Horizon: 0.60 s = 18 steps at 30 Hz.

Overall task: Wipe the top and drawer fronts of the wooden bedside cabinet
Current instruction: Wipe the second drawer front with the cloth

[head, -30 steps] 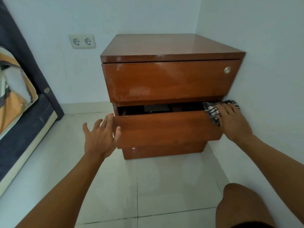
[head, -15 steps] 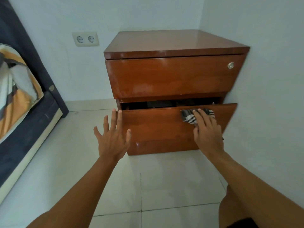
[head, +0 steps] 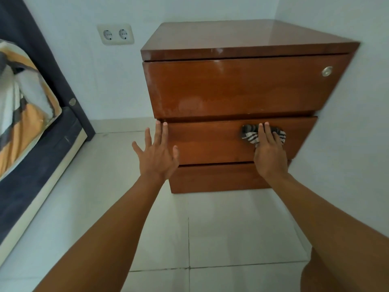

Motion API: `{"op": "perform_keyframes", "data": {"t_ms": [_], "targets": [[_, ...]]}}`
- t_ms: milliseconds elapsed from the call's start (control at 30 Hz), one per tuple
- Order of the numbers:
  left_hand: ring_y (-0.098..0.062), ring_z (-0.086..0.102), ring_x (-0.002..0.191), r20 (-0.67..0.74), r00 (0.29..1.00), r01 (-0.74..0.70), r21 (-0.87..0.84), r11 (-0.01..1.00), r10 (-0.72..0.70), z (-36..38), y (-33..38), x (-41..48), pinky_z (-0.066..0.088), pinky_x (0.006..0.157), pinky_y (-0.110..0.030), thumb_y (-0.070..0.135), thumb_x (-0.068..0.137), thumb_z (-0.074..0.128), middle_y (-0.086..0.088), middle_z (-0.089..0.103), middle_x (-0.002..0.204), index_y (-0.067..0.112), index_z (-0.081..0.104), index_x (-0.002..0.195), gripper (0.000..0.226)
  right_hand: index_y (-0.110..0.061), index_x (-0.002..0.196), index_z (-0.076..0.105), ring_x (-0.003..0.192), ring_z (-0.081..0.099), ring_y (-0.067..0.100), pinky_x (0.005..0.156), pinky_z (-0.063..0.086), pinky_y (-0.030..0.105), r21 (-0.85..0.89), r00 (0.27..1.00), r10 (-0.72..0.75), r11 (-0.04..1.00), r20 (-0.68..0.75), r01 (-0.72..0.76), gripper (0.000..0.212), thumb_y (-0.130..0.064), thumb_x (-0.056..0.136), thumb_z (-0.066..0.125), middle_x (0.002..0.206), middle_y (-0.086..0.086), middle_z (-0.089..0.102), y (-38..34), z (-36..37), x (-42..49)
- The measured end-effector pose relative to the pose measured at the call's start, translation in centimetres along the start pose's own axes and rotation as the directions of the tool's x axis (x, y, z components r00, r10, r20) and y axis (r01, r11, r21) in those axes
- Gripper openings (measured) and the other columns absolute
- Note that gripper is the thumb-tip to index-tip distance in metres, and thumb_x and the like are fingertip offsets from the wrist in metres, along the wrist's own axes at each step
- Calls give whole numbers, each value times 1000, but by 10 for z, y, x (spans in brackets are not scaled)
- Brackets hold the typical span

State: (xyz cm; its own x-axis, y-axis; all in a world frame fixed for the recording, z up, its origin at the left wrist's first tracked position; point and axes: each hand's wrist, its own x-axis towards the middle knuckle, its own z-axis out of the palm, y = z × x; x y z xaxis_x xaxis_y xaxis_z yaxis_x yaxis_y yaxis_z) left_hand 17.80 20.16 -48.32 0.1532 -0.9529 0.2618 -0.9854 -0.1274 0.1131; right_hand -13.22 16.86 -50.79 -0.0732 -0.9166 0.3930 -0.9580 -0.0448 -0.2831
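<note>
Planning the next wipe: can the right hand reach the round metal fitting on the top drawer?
Probably yes: the right hand presses the striped cloth on the lower drawer; nothing blocks the fitting above.

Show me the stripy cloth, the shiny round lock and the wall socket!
stripy cloth (head: 249,136): head view, on its uncovered striped left part.
round lock (head: 327,71): head view, on its middle.
wall socket (head: 115,34): head view, between its two outlets.

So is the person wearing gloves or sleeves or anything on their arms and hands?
No gloves. The left hand and right hand are bare, with no rings showing, and the nails look short. The left arm and right arm are bare too: no sleeves, watch or bracelets in view.
</note>
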Motion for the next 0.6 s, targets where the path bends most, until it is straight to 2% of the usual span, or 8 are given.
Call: {"op": "perform_keyframes", "data": {"t_ms": [133, 333, 400, 467, 533, 600], "targets": [[-36, 10, 157, -28, 998, -53, 5, 999, 53, 4, -10, 1, 15, 116, -72, 44, 101, 31, 1, 1, 173, 26, 1, 164, 73, -9, 160, 21, 149, 30, 37, 108, 44, 59, 128, 998, 1, 992, -66, 8, 60, -11, 104, 44, 167, 11, 24, -7, 15, -4], [-37, 25, 152, -68, 981, -178, 31, 983, 180, 14, -34, 10, 26, 114, -69, 39, 98, 45, -1, 12, 172, 25, 10, 164, 76, -8, 156, 34, 152, 28, 29, 119, 34, 49, 298, 917, -179, 909, -357, 293, 50, -14, 107, 38, 163, 10, 34, -85, 46, -31], [-37, 33, 147, -91, 971, -223, -14, 975, 221, 16, -39, 12, 31, 113, -65, 41, 96, 34, -2, 14, 172, 24, 13, 164, 73, -15, 155, 37, 152, 27, 31, 118, 34, 50, 267, 893, -238, 897, -382, 353, 50, -14, 106, 44, 163, 10, 33, -123, 67, -31], [-39, 39, 140, -141, 961, -248, -52, 967, 239, 15, -40, 11, 33, 110, -62, 47, 97, 14, -5, 17, 171, 21, 17, 164, 72, -22, 156, 34, 154, 20, 33, 120, 27, 55, 204, 884, -320, 893, -340, 401, 57, -13, 103, 50, 165, 9, 28, -156, 96, -30], [-42, 41, 138, -171, 954, -260, -72, 963, 245, 15, -41, 11, 33, 110, -62, 63, 92, -12, -7, 19, 170, 19, 20, 164, 90, -27, 160, 23, 156, 6, 33, 121, 18, 63, 130, 891, -371, 901, -264, 413, 61, -23, 104, 47, 169, 9, 15, -177, 126, -28], [-44, 41, 138, -186, 950, -269, -74, 960, 252, 19, -42, 13, 31, 111, -63, 70, 87, -18, -8, 19, 170, 18, 20, 163, 100, -29, 160, 12, 157, 0, 32, 120, 15, 67, 94, 903, -352, 919, -245, 383, 66, -36, 104, 46, 169, 6, 3, -181, 147, -24]]}}
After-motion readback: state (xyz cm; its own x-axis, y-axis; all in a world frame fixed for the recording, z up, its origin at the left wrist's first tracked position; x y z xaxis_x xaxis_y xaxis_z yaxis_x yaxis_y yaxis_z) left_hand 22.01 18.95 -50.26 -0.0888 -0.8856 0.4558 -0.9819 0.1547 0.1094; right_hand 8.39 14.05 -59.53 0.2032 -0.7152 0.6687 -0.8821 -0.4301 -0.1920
